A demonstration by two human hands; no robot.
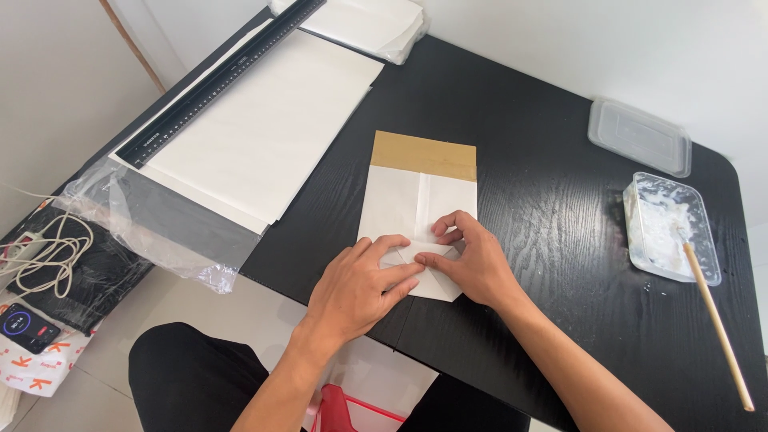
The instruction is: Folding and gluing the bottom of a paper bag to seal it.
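Paper bag [418,200], white with a brown strip at its far end, lies flat on the black counter [544,200] under both hands.

Left hand [356,288] lies palm down on the bag's near end, its fingers [398,276] close together and flat on a folded flap, pinching nothing. Right hand [474,260] rests beside it on the same end, fingers bent, forefinger and thumb tips pressing the crease, touching the left fingertips. Left of the bag lies a stack of white sheets [264,128] with a black ruler [220,80] along its far edge and a clear plastic sleeve [160,224] hanging over the counter's edge. Right of the bag, well apart, stands a clear tub of white paste [670,228] with a wooden stick [718,324] leaning in it; its lid [638,136] lies beyond.
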